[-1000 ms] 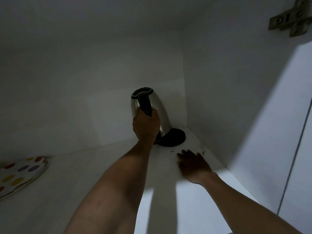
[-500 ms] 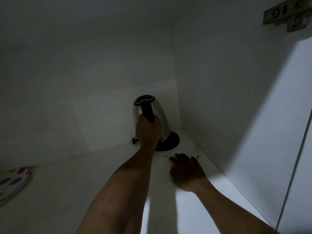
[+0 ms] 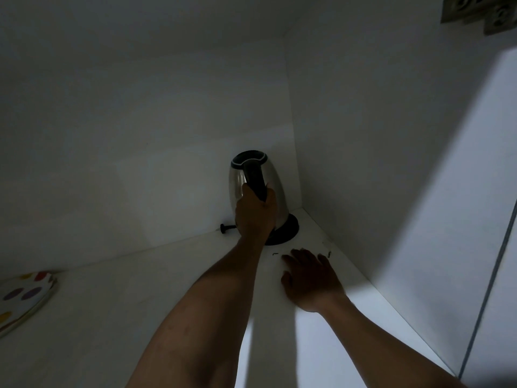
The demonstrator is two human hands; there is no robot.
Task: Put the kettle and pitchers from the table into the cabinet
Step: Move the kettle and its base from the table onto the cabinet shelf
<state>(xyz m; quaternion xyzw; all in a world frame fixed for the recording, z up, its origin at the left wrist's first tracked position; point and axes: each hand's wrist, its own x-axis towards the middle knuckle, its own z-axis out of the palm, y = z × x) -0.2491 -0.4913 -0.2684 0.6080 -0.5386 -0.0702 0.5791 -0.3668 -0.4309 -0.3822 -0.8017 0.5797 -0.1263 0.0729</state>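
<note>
Gripping the kettle [image 3: 253, 191] by its black handle, the left hand [image 3: 253, 217] sets it in the shelf's [image 3: 140, 289] back right corner (steel body, probably slick, so the handle is the sure hold); right hand [image 3: 310, 278] lies flat, fingers spread.

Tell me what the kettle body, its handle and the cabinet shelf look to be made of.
Rounded silver kettle body: seemingly polished metal, it shows bright reflective streaks. Black curved handle, gripped by the left hand: likely matte plastic, no glints. Flat white cabinet shelf: probably laminated board, smooth and evenly pale; dim light leaves it uncertain.
</note>
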